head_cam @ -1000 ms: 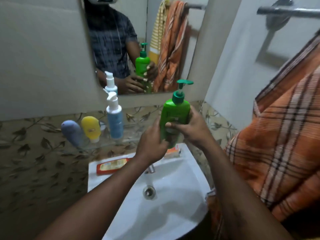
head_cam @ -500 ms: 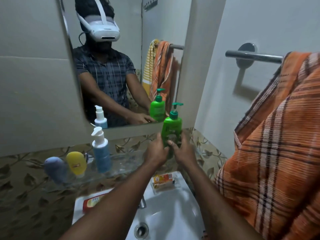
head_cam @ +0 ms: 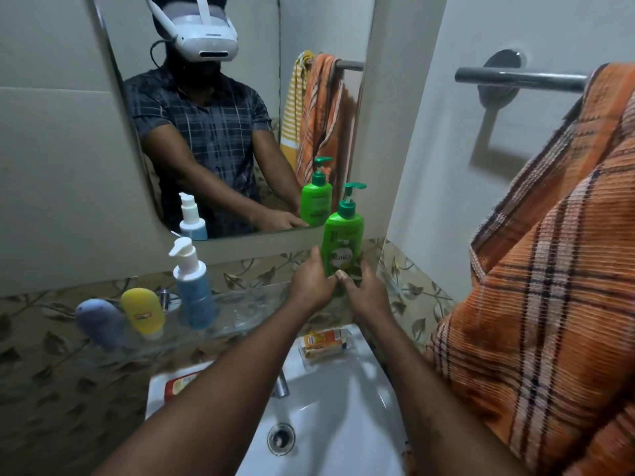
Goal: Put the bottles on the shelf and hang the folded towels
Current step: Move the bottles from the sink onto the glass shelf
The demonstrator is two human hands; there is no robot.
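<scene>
Both your hands grip the lower half of the green pump bottle: the left hand wraps its left side, and the right hand closes on the other side with the thumb across the front. The bottle stands upright at the right end of the glass shelf, just under the mirror.

The main risk is letting go too soon. The shelf is clear glass and its front edge is hard to read, so a base set partly over the edge would likely tip into the sink. The bottle is tall with a heavy pump head, and a nudge from a withdrawing wrist could topple it. The blue pump bottle, yellow bottle and grey-blue bottle sit well to the left, so a knock-on fall looks unlikely.

Your fingers hide the bottle's base, so I cannot tell whether it rests on the glass or hangs just above it. The shelf's right end is also behind your hands. The orange checked towel on the rail is cut off by the frame, so how evenly it hangs is unclear.
</scene>
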